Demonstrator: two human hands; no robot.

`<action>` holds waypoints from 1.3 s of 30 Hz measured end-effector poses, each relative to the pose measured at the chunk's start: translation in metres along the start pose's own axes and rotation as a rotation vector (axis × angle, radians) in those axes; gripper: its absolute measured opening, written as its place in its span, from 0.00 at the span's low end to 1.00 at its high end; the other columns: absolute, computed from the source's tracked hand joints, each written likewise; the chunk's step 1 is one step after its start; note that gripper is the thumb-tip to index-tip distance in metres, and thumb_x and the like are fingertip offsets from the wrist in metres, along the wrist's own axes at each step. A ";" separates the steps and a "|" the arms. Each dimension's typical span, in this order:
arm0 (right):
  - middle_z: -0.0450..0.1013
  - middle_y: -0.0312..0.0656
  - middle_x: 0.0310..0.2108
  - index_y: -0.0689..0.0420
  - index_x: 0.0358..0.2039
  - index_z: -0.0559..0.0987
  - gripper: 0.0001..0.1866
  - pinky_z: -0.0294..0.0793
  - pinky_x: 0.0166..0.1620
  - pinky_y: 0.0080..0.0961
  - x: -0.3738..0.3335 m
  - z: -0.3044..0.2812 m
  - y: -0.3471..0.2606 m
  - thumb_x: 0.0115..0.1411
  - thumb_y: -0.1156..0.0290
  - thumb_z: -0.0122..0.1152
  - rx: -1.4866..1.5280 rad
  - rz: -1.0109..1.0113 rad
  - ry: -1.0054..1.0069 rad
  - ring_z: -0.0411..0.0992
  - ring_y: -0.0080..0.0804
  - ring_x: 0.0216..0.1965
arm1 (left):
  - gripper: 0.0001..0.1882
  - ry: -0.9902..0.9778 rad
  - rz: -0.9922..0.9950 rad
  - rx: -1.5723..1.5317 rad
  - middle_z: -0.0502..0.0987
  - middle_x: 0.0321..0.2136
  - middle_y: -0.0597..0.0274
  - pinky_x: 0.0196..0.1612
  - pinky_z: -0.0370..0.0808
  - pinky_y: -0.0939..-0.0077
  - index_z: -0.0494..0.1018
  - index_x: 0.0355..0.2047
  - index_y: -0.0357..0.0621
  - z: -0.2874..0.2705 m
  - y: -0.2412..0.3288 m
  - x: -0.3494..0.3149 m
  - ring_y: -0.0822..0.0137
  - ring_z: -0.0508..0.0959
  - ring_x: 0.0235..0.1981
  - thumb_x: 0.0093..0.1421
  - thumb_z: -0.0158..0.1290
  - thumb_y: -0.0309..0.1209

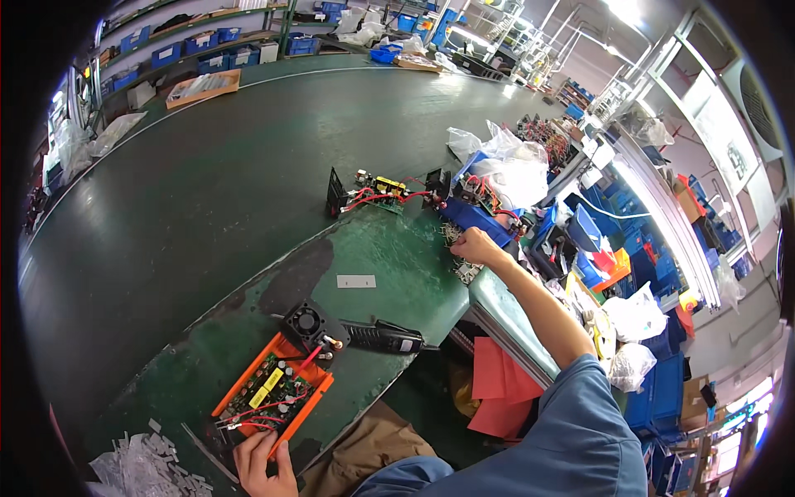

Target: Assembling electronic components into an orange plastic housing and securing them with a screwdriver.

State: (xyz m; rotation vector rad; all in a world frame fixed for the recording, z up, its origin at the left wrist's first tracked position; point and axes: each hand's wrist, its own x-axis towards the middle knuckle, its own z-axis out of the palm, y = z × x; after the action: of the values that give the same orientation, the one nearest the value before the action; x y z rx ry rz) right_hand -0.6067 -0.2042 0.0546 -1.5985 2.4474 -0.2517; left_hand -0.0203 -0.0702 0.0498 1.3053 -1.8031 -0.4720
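My left hand [263, 465] grips the near end of an orange casing [308, 404] at the bench's lower left. Inside the casing lies a circuit board [267, 388] with yellow-wrapped parts and red wires. A black end panel with a fan [306, 320] stands at its far end, a red wire running to it. Far to the right, my right hand [479, 246] is closed, fingertips down at a heap of small metal pieces [467, 270]. What its fingers pinch, if anything, is hidden. Between the hands lie a black electric screwdriver [383, 337] and a flat grey strip [356, 282].
Another wired board [383, 197] with black end panels lies beyond, beside a blue bin [474, 222]. Clear plastic bags [515, 170] and more bins crowd the right. Small grey pieces [149, 464] lie at the lower left. Red sheets [503, 385] hang below the bench edge.
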 end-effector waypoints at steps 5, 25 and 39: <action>0.82 0.55 0.30 0.65 0.36 0.86 0.16 0.81 0.40 0.43 -0.015 0.002 0.004 0.62 0.63 0.67 -0.186 -0.023 0.037 0.83 0.48 0.35 | 0.10 0.005 0.015 -0.028 0.83 0.40 0.56 0.46 0.80 0.58 0.85 0.40 0.41 0.001 0.000 -0.003 0.52 0.82 0.42 0.64 0.67 0.34; 0.84 0.48 0.36 0.61 0.37 0.80 0.13 0.82 0.38 0.27 -0.291 0.128 -0.297 0.53 0.88 0.73 0.877 -0.638 -0.150 0.84 0.38 0.36 | 0.18 -0.002 -0.105 -0.091 0.84 0.46 0.52 0.48 0.78 0.68 0.82 0.45 0.38 -0.003 -0.028 -0.019 0.56 0.84 0.43 0.53 0.66 0.14; 0.81 0.46 0.29 0.59 0.33 0.76 0.19 0.77 0.30 0.25 -0.284 0.141 -0.305 0.46 0.88 0.79 0.827 -0.741 -0.001 0.80 0.36 0.27 | 0.19 -0.100 -0.129 -0.063 0.86 0.45 0.59 0.43 0.77 0.69 0.83 0.44 0.45 -0.008 -0.029 -0.017 0.60 0.85 0.41 0.51 0.67 0.17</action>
State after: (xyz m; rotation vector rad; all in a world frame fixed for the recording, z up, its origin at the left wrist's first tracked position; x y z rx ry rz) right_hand -0.1896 -0.0689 0.0184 -1.9175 1.2950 -1.1703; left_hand 0.0050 -0.0646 0.0264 1.3803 -1.7770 -0.6702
